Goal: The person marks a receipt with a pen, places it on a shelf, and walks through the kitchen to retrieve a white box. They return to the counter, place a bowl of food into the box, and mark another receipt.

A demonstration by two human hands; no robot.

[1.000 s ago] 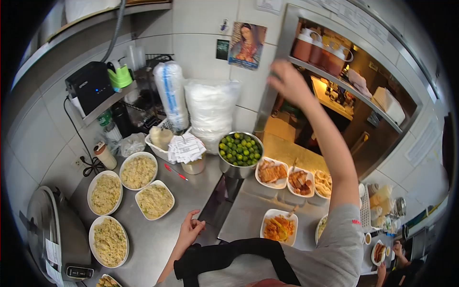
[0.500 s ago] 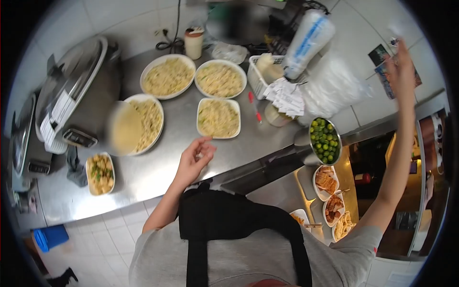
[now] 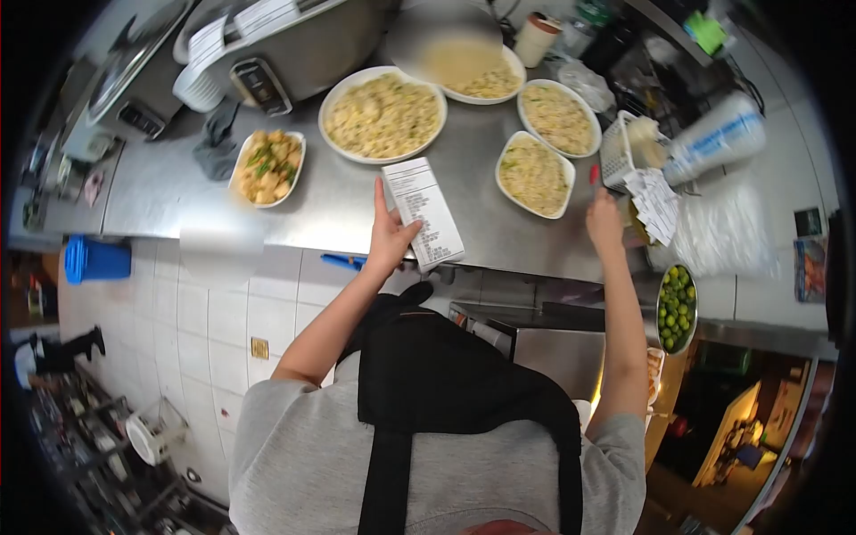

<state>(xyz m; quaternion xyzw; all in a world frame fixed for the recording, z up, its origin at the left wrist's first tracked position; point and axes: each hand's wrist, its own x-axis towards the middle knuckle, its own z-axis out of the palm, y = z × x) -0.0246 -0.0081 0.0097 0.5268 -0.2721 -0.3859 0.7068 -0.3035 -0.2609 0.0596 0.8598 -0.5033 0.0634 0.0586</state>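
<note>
A printed paper receipt [image 3: 426, 214] is held upright between the thumb and fingers of my left hand [image 3: 390, 236], over the front edge of the steel counter [image 3: 330, 192]. My right hand [image 3: 604, 221] is closed at the counter's right side, around a red pen [image 3: 595, 175] whose end shows above the fingers. Just left of that hand is a square bowl of fried rice [image 3: 536, 175]. A large oval dish of rice [image 3: 383, 116] lies beyond the receipt. Crumpled slips [image 3: 655, 205] are to the right of my right hand.
A bowl of tofu-like cubes [image 3: 267, 168] stands left, near large steel cookers [image 3: 312, 53]. More rice stands in an oval bowl [image 3: 559, 118]. Green limes [image 3: 676, 308] fill a metal container at right, below plastic bags [image 3: 727, 232]. A blue bin [image 3: 96, 259] is on the floor.
The view has turned left. My left hand now holds a receipt. My right hand has come down from the wall to the pen on the counter.
</note>
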